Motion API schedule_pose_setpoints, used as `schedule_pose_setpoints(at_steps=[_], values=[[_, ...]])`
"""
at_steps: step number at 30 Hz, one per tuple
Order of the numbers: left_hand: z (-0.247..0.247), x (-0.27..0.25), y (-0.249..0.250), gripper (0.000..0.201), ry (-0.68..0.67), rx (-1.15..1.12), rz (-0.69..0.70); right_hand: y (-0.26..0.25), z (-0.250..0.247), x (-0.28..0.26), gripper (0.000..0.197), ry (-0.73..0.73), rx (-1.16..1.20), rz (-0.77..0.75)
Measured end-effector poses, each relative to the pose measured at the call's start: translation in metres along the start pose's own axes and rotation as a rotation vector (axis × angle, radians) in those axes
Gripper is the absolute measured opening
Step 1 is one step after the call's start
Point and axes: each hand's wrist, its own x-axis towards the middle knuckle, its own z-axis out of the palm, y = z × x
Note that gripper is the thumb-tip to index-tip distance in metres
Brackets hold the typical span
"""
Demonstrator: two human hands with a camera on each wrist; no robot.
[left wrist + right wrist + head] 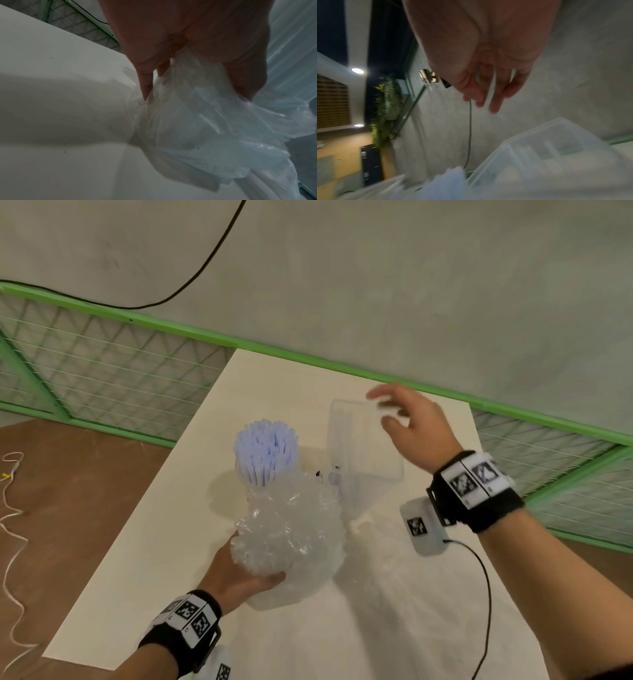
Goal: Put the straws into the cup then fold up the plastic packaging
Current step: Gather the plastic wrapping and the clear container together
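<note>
Gripping the crumpled plastic packaging (291, 542) near the table's (376, 628) middle, our left hand (239, 577) lifts it just before the straws (265, 451). Our right hand (416, 428), fingers spread, hovers over a clear container (363, 440), seemingly without contact.

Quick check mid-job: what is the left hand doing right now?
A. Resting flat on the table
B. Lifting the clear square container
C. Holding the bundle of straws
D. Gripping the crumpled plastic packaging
D. The left hand has its grip curled round the crumpled clear plastic packaging; the left wrist view shows fingers bunching the film. The straws stand apart beyond it.
</note>
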Motion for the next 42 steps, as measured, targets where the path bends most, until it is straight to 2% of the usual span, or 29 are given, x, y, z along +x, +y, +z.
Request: schedule_pose_setpoints(at_steps=[2,4,6,10,16,22,26,31,34,38,42], values=[[0.0,0.0,0.0,0.089,0.005,-0.005,-0.01,-0.018,0.007,-0.031,0.049,-0.186,0.112,-0.043],[0.001,-0.001,0.002,0.086,0.012,-0.015,-0.019,-0.028,0.02,-0.058,0.055,-0.416,0.119,-0.025],[0.003,-0.002,0.005,0.079,0.021,-0.013,-0.023,-0.026,0.032,-0.073,0.063,-0.524,0.083,-0.017],[0.007,-0.005,0.009,0.071,0.04,-0.034,-0.001,-0.019,0.045,-0.08,0.056,-0.462,0.108,-0.054],[0.006,-0.007,0.014,0.076,0.044,0.008,0.0,-0.017,0.058,-0.082,0.041,-0.326,0.192,-0.076],[0.008,-0.008,0.018,0.073,0.04,0.066,0.016,-0.017,0.068,-0.081,0.04,-0.281,0.344,0.02],[0.008,-0.008,0.018,0.073,0.044,0.04,0.02,-0.015,0.075,-0.079,0.039,-0.257,0.316,0.008],[0.005,-0.008,0.018,0.07,0.048,0.037,0.011,-0.016,0.083,-0.079,0.025,-0.189,0.271,-0.064],[0.005,-0.009,0.019,0.069,0.037,0.047,0.016,-0.016,0.089,-0.083,0.02,-0.193,0.338,-0.009],[0.005,-0.009,0.018,0.068,0.031,0.051,0.018,-0.019,0.095,-0.085,0.027,-0.178,0.38,0.008],[0.006,-0.01,0.02,0.062,0.043,0.038,0.003,-0.017,0.099,-0.085,0.033,-0.172,0.272,-0.033]])
